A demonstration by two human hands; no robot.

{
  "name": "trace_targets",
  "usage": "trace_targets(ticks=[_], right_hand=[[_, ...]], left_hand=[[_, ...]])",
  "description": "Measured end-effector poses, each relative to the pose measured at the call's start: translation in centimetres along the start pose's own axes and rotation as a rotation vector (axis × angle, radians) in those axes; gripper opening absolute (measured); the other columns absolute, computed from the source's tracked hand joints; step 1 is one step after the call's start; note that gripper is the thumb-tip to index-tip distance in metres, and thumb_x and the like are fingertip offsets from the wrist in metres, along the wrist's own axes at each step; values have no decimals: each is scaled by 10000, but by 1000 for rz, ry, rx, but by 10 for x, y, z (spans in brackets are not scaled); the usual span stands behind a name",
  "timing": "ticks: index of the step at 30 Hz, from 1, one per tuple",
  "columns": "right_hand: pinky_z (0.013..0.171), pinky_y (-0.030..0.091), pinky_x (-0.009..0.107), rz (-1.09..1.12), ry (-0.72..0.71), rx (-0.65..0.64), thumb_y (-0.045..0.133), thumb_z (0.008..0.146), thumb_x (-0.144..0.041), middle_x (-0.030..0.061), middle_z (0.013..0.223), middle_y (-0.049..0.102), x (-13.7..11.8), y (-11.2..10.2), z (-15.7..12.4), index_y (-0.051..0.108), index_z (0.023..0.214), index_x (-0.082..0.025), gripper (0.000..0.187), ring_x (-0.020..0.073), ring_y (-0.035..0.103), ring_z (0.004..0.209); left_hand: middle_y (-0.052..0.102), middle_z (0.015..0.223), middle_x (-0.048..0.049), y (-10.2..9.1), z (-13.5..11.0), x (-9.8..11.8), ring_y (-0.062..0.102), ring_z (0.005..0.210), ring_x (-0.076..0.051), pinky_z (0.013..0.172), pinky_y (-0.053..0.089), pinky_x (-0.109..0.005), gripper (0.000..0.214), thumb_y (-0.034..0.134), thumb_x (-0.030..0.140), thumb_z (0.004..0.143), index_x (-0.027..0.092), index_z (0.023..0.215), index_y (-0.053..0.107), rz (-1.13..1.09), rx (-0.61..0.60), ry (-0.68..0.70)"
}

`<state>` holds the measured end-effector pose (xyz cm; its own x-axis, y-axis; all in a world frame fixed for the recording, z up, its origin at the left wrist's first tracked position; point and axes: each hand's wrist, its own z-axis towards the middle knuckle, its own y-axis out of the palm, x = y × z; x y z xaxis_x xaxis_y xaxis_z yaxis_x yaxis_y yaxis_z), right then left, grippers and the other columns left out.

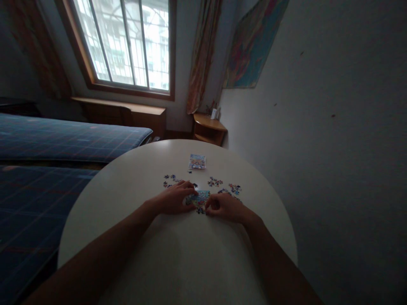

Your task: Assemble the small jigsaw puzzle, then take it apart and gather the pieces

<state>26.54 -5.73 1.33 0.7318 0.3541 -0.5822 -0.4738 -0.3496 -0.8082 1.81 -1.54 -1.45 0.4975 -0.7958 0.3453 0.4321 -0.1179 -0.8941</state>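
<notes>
Part-built jigsaw patch (199,200) lies flat on the round white table (178,262), mid-table, between both hands. Left hand (174,198) is flat, fingers spread, pressing the patch's left edge and gripping nothing. Right hand (224,206) is curled at the right edge; can't tell if it pinches a piece.

Risk: a sideways shove could buckle the joined pieces or sweep the loose pieces (215,182) away. The patch's long axis seems to run hand to hand. Print direction is too small to read.
</notes>
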Motion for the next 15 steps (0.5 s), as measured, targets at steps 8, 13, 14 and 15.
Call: trace_targets(ticks=[8, 13, 14, 15], right_hand=[[598, 373, 218, -17, -75, 36, 680, 784, -294, 6, 736, 691, 8, 9, 5, 742, 853, -199, 132, 117, 584, 638], [590, 381, 227, 4, -86, 188, 641, 812, -307, 4, 681, 655, 18, -5, 6, 752, 902, -195, 181, 121, 543, 609], [604, 394, 235, -5, -51, 288, 627, 819, -310, 15, 710, 666, 26, -11, 6, 749, 901, -188, 191, 128, 548, 624], [625, 410, 245, -25, 12, 410, 617, 825, -321, 30, 757, 681, 35, -17, 4, 743, 925, -181, 213, 138, 562, 651]], left_hand=[[567, 1199, -83, -2, 0, 2, 519, 1150, -267, 987, 430, -395, 400, 662, 431, 821, 253, 1174, 603, 3, 0, 5], [566, 1193, -89, -3, 0, 4, 519, 1147, -265, 987, 433, -405, 387, 635, 443, 848, 244, 1179, 603, 18, -9, 3], [564, 1199, -91, -3, 0, 3, 521, 1146, -265, 986, 434, -406, 391, 633, 449, 849, 243, 1181, 602, 17, -10, 3], [562, 1206, -94, -2, 0, 3, 523, 1145, -265, 988, 434, -408, 397, 633, 454, 849, 243, 1183, 601, 15, -10, 2]])
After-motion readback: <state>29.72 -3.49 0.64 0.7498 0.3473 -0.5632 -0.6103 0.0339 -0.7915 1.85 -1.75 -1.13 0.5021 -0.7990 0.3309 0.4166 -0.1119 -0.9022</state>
